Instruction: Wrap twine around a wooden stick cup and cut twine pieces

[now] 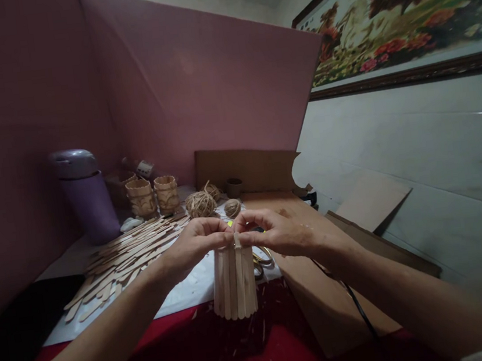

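A round holder made of upright wooden craft sticks (234, 284) stands out in front of me, above the red cloth. At its top edge my left hand (202, 238) is closed, thumb and fingers pinched at the stick ends. My right hand (269, 230) pinches the same edge from the other side, so the fingertips of both hands nearly meet. One stick end (236, 239) shows between the thumbs. Fingers hide most of the holder's rim. Just behind the holder lie scissors (264, 256) with gold-coloured handles, partly covered by my right hand.
Loose craft sticks (131, 255) spread over white paper at left. Behind them stand a purple bottle (90, 205) and two decorated wooden cups (141, 198). Twine balls (200, 204) sit mid-back. Cardboard (321, 299) lies at right, with a black cable (359, 306) across it.
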{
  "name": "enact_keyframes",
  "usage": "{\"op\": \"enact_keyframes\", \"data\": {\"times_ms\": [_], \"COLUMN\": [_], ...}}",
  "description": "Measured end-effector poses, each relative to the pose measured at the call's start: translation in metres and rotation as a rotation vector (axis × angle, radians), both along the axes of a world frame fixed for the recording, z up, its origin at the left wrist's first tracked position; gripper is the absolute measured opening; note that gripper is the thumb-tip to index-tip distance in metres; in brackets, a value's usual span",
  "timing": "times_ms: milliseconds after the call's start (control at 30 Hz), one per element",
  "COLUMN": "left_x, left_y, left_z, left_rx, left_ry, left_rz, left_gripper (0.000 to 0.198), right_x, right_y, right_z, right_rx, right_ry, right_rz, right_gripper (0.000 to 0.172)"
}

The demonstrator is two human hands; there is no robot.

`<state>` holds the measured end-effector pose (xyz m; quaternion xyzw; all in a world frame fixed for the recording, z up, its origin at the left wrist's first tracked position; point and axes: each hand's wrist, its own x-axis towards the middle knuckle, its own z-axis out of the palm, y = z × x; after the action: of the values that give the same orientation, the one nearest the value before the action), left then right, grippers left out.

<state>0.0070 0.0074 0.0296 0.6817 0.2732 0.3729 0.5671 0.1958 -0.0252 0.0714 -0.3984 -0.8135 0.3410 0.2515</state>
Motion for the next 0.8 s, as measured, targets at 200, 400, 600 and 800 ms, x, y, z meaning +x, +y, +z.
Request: {"op": "enact_keyframes", "data": {"times_ms": [200, 400, 600, 800], "left_x": [0.0004, 0.0003, 0.002, 0.0023], "left_y": [0.0017, 0.0016, 0.0017, 0.0013], "left_z": [-0.0018, -0.0037, -0.003, -0.002], "left_rx": [0.0, -0.001, 0.033, 0.028], "left_ry": [-0.013, 0.005, 0.031, 0.038], "left_rz": [-0.022, -0.013, 0.042, 0.041], "left_gripper": [0.015, 0.015, 0.02, 0.025], "right_x": [0.0006, 0.0028, 0.0031, 0.0021], "right_y": [0.0023, 0.0059, 0.0071, 0.0075], "right_z": [-0.0017, -0.006, -0.0076, -0.0064], "right_rx": [0.018, 0.016, 0.0, 0.025], "right_ry": [0.003, 0.036, 0.04, 0.022], "right_rz": [0.015, 0.045, 0.02, 0.019], "right_gripper": [0.021, 0.026, 0.026, 0.027]}}
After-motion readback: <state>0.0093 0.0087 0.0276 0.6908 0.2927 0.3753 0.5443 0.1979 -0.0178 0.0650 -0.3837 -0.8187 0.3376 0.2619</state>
